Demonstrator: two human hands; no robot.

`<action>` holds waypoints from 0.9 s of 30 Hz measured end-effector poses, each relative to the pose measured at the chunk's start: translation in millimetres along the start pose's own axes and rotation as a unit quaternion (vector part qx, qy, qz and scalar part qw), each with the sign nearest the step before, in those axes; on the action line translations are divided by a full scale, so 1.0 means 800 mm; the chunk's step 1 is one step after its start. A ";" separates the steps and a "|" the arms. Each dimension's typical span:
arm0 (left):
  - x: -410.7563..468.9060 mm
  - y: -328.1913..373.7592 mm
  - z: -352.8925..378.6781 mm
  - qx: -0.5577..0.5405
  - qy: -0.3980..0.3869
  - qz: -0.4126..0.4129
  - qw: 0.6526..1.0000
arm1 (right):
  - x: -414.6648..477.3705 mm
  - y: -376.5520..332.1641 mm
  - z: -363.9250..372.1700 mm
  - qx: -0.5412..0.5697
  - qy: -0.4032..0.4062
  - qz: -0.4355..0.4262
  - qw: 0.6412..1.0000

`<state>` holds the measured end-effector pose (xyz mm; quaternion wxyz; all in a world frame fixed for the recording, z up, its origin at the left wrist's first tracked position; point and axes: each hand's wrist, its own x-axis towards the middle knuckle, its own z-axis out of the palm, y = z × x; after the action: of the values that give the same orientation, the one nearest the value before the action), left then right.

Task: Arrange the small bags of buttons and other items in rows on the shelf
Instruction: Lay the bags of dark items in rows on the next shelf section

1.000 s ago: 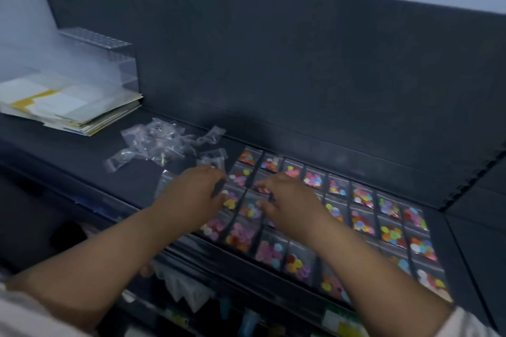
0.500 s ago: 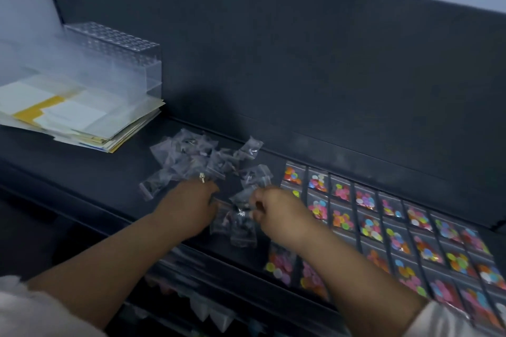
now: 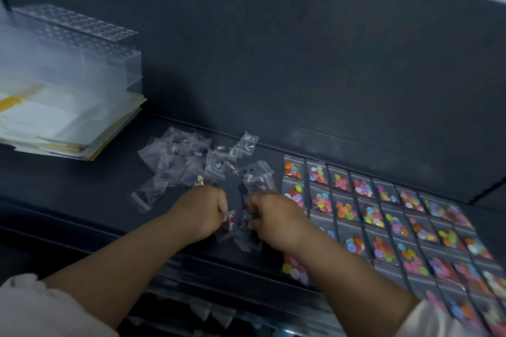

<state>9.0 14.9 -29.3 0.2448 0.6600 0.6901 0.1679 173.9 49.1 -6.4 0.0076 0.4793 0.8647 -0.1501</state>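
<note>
On the dark shelf [image 3: 68, 194] lies a loose pile of small clear bags [image 3: 189, 161] holding dark and metal bits. Rows of clear bags with coloured buttons [image 3: 383, 216] fill the shelf to the right. My left hand [image 3: 200, 210] and my right hand [image 3: 273, 216] sit close together at the front of the shelf, both curled over a small bunch of clear bags [image 3: 238, 230] between them. My fingers pinch the bags' edges; what is in those bags is blurred.
A stack of papers and envelopes [image 3: 63, 123] lies at the left, with a clear plastic box [image 3: 90, 49] on and behind it. The dark back panel [image 3: 301, 63] rises behind the shelf. More packets hang below the front edge [image 3: 208, 312].
The view has swung left, from the button rows to the loose clear bags. Both hands left the button bags and now hold a bunch of clear bags at the shelf's front.
</note>
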 end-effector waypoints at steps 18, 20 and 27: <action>-0.013 0.002 -0.012 -0.019 -0.018 -0.066 0.997 | -0.011 0.001 0.003 0.144 -0.022 0.090 0.985; -0.012 0.010 -0.019 -0.090 -0.002 -0.067 0.994 | -0.014 0.002 0.000 0.234 0.004 0.102 0.967; -0.011 0.053 -0.036 -0.438 0.006 -0.140 0.888 | -0.049 0.013 -0.032 0.557 0.066 0.194 0.805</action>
<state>28.4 11.7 19.0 0.5258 0.3814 0.6328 0.4215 207.1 28.7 21.5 -0.2882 0.5677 0.5203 -0.5692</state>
